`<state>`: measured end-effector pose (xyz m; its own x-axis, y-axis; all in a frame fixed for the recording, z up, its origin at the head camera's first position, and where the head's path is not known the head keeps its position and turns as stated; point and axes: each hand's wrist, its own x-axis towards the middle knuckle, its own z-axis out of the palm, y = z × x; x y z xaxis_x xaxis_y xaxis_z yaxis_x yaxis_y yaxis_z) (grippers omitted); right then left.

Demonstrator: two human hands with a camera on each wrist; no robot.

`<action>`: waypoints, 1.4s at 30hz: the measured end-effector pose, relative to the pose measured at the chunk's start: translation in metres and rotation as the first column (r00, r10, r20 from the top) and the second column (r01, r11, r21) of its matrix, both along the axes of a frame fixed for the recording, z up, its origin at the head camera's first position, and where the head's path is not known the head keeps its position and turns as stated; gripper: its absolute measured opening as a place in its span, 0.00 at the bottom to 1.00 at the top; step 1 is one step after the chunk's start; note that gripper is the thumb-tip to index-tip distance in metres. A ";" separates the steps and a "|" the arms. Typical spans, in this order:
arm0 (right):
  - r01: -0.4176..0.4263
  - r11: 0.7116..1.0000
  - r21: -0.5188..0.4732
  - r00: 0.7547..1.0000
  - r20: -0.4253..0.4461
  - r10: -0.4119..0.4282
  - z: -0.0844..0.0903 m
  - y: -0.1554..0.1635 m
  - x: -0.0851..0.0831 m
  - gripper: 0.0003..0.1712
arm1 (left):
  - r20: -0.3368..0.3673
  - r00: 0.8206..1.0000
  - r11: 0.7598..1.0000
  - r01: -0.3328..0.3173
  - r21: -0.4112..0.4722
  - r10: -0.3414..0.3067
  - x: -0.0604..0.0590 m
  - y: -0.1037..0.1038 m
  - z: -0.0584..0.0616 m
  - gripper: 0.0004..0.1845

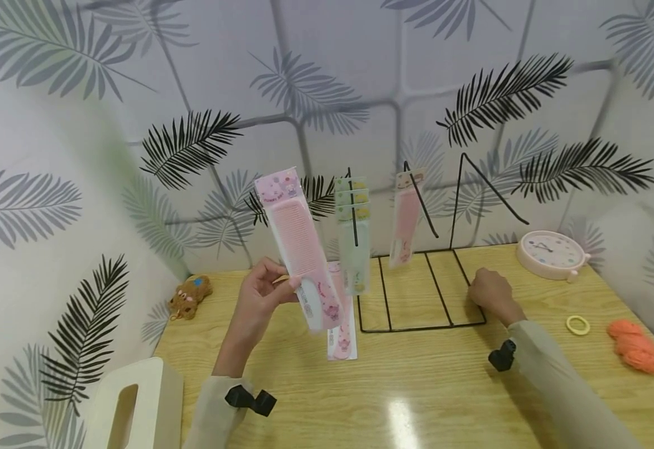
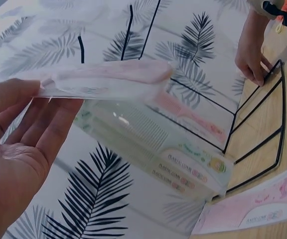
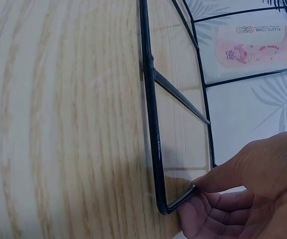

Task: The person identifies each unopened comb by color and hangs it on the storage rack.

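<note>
My left hand (image 1: 262, 290) pinches a packaged pink comb (image 1: 298, 240) between thumb and fingers, lifted beside the black wire rack (image 3: 156, 139). My right hand (image 1: 492, 293) grips the right side of the rack's base, thumb and fingers around the wire in the right wrist view. Several packaged green combs (image 1: 360, 268) hang on the rack's left hook, just right of the held comb. One packaged pink comb (image 1: 406, 218) hangs from the middle hook, while the right hook bears nothing. Another packaged pink comb (image 1: 342, 343) lies on the table, partly hidden behind the held one.
On the wooden table (image 1: 416, 386), a pink clock (image 1: 551, 252) lies at the back right. A yellow ring (image 1: 568, 324) and orange yarn (image 1: 635, 346) are near the right edge. A brown plush toy (image 1: 191, 296) sits back left, a white box (image 1: 158, 399) front left.
</note>
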<state>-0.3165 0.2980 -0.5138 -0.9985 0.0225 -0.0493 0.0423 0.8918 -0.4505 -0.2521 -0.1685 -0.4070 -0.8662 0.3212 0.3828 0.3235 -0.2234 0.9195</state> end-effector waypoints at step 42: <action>0.028 1.000 -0.002 1.000 -0.014 -0.028 -0.002 -0.003 -0.001 0.15 | -0.008 0.975 0.955 0.218 -0.199 -0.224 0.027 0.125 -0.057 0.14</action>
<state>-0.3171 0.2953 -0.5161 -0.9981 0.0501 -0.0352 0.0606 0.8894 -0.4531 -0.2249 -0.0435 -0.4638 -0.7543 0.5744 0.3179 0.3143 -0.1091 0.9430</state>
